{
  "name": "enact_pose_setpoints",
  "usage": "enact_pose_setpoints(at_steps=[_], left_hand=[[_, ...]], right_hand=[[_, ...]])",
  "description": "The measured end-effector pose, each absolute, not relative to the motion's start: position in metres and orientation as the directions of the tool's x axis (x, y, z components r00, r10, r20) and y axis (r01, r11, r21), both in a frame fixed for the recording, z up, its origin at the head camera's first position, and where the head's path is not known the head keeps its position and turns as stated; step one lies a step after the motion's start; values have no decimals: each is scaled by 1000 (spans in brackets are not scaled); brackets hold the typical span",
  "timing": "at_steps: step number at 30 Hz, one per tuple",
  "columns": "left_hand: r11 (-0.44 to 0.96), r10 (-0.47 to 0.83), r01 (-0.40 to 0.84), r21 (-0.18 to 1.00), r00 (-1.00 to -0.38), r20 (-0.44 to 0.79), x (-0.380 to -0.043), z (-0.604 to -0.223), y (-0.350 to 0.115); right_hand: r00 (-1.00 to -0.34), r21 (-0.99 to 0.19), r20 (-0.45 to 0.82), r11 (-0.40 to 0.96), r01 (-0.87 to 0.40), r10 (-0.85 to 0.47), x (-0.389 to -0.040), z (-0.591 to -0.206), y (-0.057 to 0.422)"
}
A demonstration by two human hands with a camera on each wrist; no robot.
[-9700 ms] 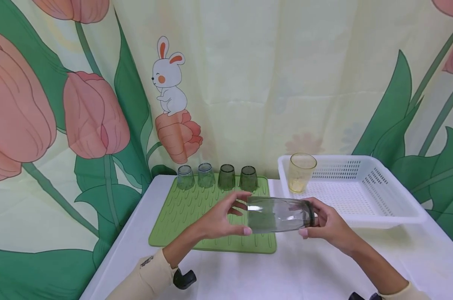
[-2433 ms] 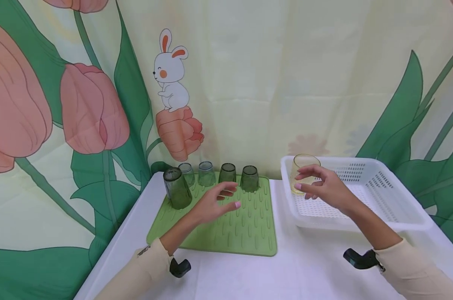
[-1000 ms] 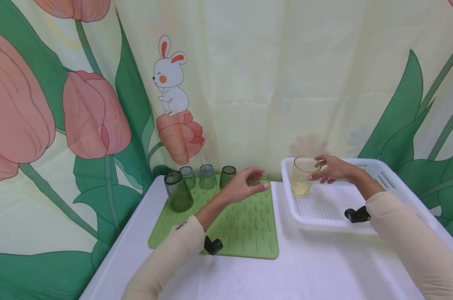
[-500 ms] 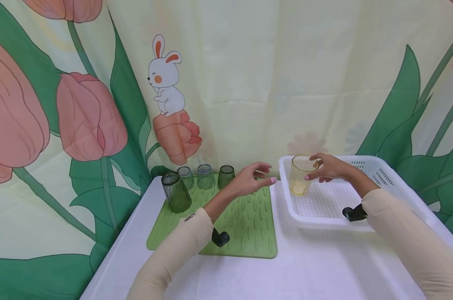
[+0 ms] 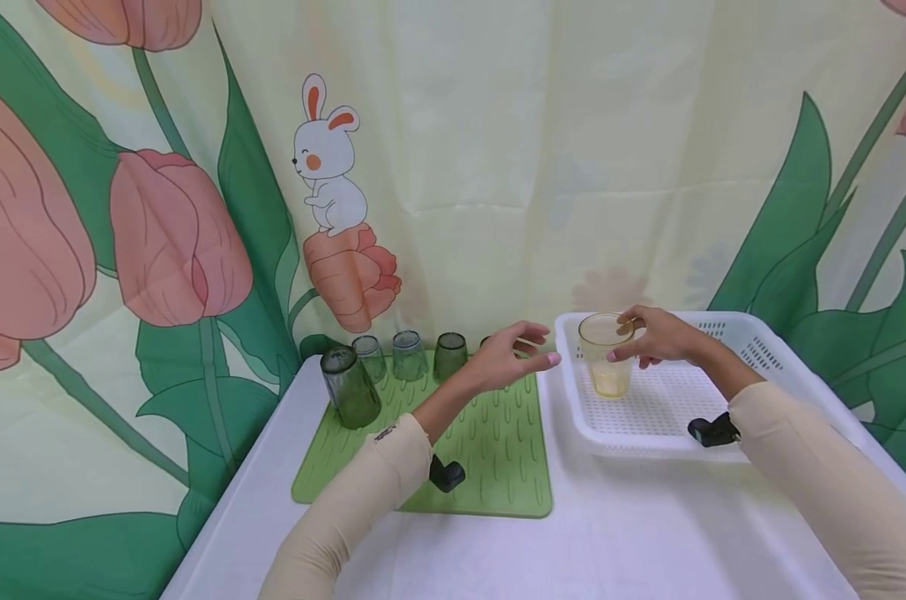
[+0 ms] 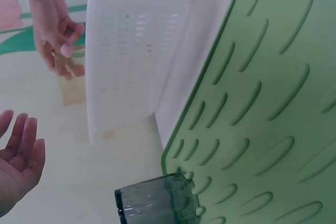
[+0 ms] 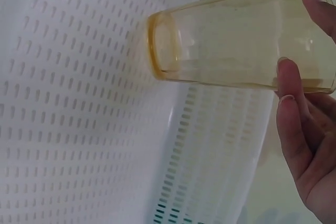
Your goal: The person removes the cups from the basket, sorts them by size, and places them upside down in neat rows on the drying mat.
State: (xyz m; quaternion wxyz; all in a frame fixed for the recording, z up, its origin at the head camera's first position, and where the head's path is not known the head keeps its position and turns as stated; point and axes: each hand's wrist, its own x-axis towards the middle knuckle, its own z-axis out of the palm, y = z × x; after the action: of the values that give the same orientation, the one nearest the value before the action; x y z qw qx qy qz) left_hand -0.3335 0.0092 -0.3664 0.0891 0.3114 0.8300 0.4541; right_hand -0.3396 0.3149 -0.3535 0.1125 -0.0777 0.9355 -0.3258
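My right hand point(image 5: 661, 335) pinches a tall clear yellow glass point(image 5: 608, 371) near its rim, thumb on one side and fingertips on the other. In the right wrist view the thick amber base of the yellow glass point(image 7: 163, 45) is close over the basket's perforated floor. My left hand point(image 5: 507, 358) hovers over the far right of the green mat, near the basket's left edge, fingers loosely bent and holding nothing. The left wrist view shows the left hand point(image 6: 21, 163) apart from the right hand point(image 6: 52, 35) and the yellow glass.
A white perforated basket point(image 5: 648, 446) stands on the right of the white-covered table. On the ribbed green mat point(image 5: 490, 475) a tall dark green glass point(image 5: 353, 393) stands upside down at left. Several short glasses point(image 5: 409, 358) line the back edge, one mostly hidden behind my left hand.
The tall green glass, earlier in both hands, now stands on the mat. My right hand has taken the yellow glass and tilted it upright slightly; my left hand has moved right toward the basket.
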Motion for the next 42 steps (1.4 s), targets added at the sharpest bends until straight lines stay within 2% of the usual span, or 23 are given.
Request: enact_pose_setpoints(at_steps=[8,20,30,42], left_hand=[[401,605,443,802,-785,132,-333,-363,14],[357,602,424,833,-786,142,-331,-350,20],[232,663,484,844,-713,227,-323,-335,21],[195,712,569,798,-642,284,-296,-319,10]], right_hand=[[-966,-621,-103,774,-123,-236,-332,-347,314],[-948,-637,31,724,-264,-317,-306,-313,296],[-920,-700,71,638,-321,-386,-271,-288,267],[-919,-699,102,629,-339,-381,-237,-285,251]])
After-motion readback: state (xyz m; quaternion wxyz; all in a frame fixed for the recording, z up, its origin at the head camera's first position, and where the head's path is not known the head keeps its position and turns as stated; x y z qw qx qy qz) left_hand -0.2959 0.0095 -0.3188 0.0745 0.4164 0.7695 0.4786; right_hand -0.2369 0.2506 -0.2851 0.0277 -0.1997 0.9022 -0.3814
